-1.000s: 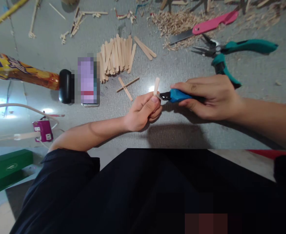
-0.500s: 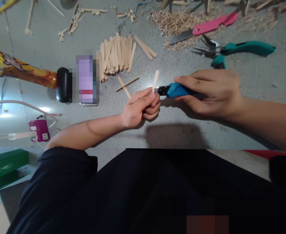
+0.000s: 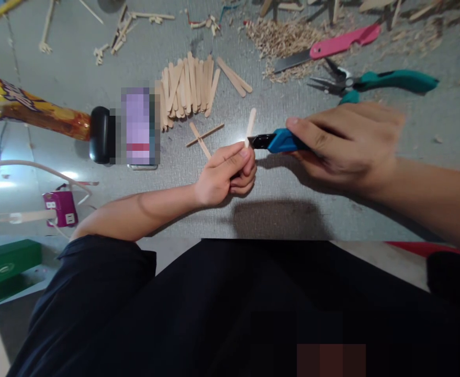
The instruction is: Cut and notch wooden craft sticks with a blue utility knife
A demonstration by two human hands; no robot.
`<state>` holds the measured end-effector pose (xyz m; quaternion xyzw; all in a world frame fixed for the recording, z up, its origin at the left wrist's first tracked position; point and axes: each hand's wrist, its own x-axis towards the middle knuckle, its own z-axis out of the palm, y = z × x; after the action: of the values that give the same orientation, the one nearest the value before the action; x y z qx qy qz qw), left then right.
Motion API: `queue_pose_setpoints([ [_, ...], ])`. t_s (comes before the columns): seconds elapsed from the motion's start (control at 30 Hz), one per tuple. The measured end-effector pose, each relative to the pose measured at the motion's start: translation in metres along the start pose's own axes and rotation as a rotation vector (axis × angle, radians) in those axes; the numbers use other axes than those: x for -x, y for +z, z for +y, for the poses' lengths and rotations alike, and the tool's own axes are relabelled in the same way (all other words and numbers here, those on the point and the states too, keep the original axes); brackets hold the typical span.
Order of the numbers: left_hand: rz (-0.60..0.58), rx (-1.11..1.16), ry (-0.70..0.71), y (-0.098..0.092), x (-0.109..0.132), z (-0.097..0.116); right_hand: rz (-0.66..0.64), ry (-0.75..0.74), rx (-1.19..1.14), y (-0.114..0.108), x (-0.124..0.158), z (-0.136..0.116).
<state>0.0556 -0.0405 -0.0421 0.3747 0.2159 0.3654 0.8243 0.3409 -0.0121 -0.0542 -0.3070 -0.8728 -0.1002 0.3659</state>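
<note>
Between the thumb and fingers of my left hand (image 3: pixel 230 173) a wooden craft stick (image 3: pixel 251 121) is pinched, its rounded end pointing up and away. My right hand (image 3: pixel 347 144) is wrapped round a blue and black utility knife (image 3: pixel 280 141). The knife's tip is at the stick just above my left fingertips; whether the blade bites into the wood is too small to tell. Beyond my left hand, two craft sticks (image 3: pixel 201 138) lie crossed on the table. A pile of craft sticks (image 3: pixel 188 86) lies farther back, with a loose pair (image 3: pixel 233 76) beside it.
Teal-handled pliers (image 3: pixel 394 79) and a pink folding saw (image 3: pixel 343 42) lie at the back right by wood shavings (image 3: pixel 288 36). To the left are a pixelated phone (image 3: pixel 138 125), a black-capped yellow packet (image 3: pixel 29 104) and a purple power socket (image 3: pixel 60 208). Small stick constructions (image 3: pixel 122 34) lie behind.
My right hand and the knife have tilted and shifted slightly, the hand blurred by motion. My left hand and the stick stay nearly in place.
</note>
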Motion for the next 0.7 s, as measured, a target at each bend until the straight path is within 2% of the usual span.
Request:
queue_pose_setpoints([
  [0.13,0.027,0.002,-0.022,0.001,0.0,-0.001,0.026,0.011,0.064,-0.002,-0.002,0.001],
  [0.27,-0.013,-0.043,0.047,-0.001,-0.001,-0.005,-0.1,0.175,-0.026,-0.004,0.0,0.003],
  [0.37,0.029,-0.073,0.079,-0.004,-0.002,-0.008,-0.156,0.249,-0.117,-0.005,0.0,0.002],
  [0.57,0.069,-0.104,0.134,-0.007,-0.001,-0.014,-0.253,0.264,-0.323,-0.01,-0.003,-0.002],
  [0.7,0.154,-0.131,0.204,-0.008,-0.004,-0.018,-0.255,0.185,-0.37,-0.009,-0.003,-0.002],
])
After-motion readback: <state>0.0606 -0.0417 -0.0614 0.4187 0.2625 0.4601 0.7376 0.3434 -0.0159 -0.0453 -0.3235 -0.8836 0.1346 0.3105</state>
